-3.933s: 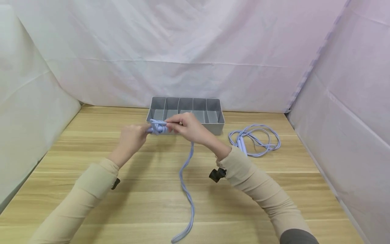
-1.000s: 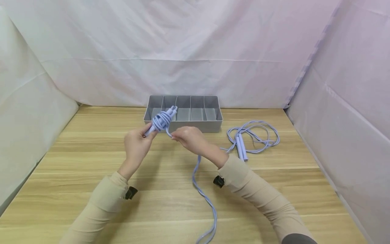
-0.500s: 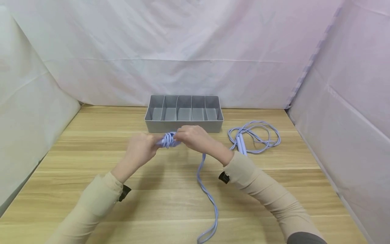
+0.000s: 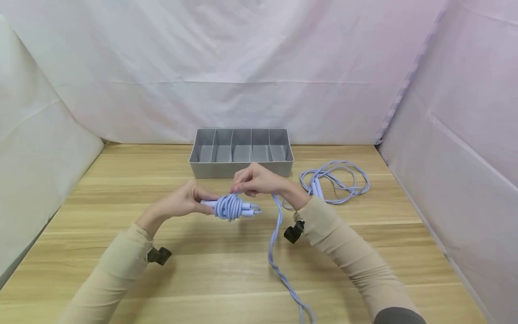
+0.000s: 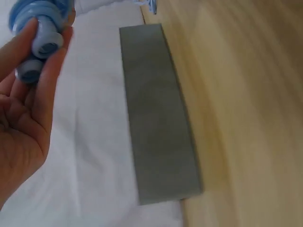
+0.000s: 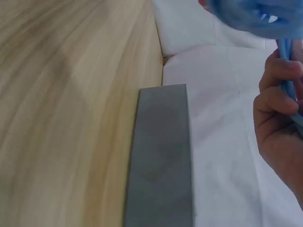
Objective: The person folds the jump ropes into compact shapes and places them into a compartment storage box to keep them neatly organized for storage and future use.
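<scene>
Head view: left hand pinches the jump-rope handles, likely as a steady core; right hand pinches the rope, probably for tension. Wrapped bundle hangs above the table, before the gray tray.

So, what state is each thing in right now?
Left hand: pinching the wound rope's handles.
Right hand: gripping cord.
Wound rope: held above the table, coiled round its handles.
Loose tail: twisted, unwound, trailing below the right hand.
Second rope: lying in loose loops.
Gray box: upright, open-topped, five compartments.
White cloth: hanging, creased.
</scene>
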{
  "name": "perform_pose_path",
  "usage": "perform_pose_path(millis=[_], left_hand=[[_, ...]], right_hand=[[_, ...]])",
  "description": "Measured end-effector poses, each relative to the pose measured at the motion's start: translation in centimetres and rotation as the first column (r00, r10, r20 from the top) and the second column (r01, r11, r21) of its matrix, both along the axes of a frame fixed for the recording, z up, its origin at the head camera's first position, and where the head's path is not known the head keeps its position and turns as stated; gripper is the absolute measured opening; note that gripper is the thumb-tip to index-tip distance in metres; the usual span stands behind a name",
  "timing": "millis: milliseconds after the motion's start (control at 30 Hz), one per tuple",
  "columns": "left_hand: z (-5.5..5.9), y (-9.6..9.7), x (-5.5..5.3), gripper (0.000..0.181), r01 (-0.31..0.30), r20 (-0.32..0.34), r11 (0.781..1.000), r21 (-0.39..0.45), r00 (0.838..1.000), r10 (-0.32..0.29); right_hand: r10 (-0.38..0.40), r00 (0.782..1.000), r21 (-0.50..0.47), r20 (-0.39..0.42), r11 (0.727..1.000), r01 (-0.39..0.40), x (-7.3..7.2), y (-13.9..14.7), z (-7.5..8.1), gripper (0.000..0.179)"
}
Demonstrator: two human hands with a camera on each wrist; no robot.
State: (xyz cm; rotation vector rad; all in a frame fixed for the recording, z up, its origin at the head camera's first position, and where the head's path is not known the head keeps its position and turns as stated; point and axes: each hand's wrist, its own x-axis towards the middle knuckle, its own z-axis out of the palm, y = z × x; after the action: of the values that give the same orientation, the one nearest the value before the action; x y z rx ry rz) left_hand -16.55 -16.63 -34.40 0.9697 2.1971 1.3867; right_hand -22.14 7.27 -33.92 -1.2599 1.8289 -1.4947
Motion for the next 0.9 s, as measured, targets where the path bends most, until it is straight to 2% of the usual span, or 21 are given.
perform_pose_path(millis=[67,167,267,367,433,533,600,667,833,900], left_hand=[[-0.8,0.1,-0.1,0.033,-0.015,0.115,0.996,0.089,0.993,0.005],[-2.2,0.1,-0.3,0.036,-0.085,0.198,0.983,0.165,0.979,0.052],[-3.2,0.1,-0.6,0.034,-0.165,0.263,0.964,0.206,0.959,0.108],[-3.8,0.0,-1.0,0.042,-0.238,0.308,0.94,0.243,0.938,0.158],[-3.8,-0.1,-1.3,0.047,-0.31,0.339,0.91,0.275,0.917,0.209],[-3.7,-0.3,-1.6,0.048,-0.422,0.385,0.836,0.351,0.879,0.281],[-3.4,-0.4,-1.8,0.046,-0.487,0.42,0.776,0.402,0.85,0.316],[-3.1,-0.4,-1.9,0.045,-0.53,0.456,0.718,0.451,0.828,0.326],[-2.6,-0.2,-1.9,0.043,-0.621,0.527,0.568,0.541,0.776,0.347],[-2.5,-0.1,-2.0,0.043,-0.65,0.544,0.52,0.554,0.756,0.364]], right_hand=[[-0.042,0.996,-0.027,0.073,0.999,0.044,-0.2,0.0,-0.7,0.014],[-0.136,0.986,-0.064,0.094,0.988,0.142,-0.5,0.0,-1.7,0.016],[-0.232,0.967,-0.085,0.101,0.967,0.241,-0.6,-0.1,-2.3,0.017],[-0.344,0.929,-0.068,0.139,0.932,0.355,-0.7,-0.1,-2.6,0.018],[-0.412,0.896,-0.034,0.166,0.906,0.423,-0.6,0.0,-2.6,0.019],[-0.469,0.855,0.017,0.222,0.879,0.477,-0.5,0.0,-2.8,0.024],[-0.483,0.84,0.039,0.249,0.871,0.489,-0.3,0.0,-2.9,0.029],[-0.498,0.825,0.056,0.268,0.863,0.502,0.0,-0.1,-3.0,0.029],[-0.522,0.806,0.105,0.278,0.851,0.515,1.3,-0.2,-3.1,0.026],[-0.525,0.804,0.121,0.28,0.85,0.513,1.9,-0.2,-3.2,0.026]])
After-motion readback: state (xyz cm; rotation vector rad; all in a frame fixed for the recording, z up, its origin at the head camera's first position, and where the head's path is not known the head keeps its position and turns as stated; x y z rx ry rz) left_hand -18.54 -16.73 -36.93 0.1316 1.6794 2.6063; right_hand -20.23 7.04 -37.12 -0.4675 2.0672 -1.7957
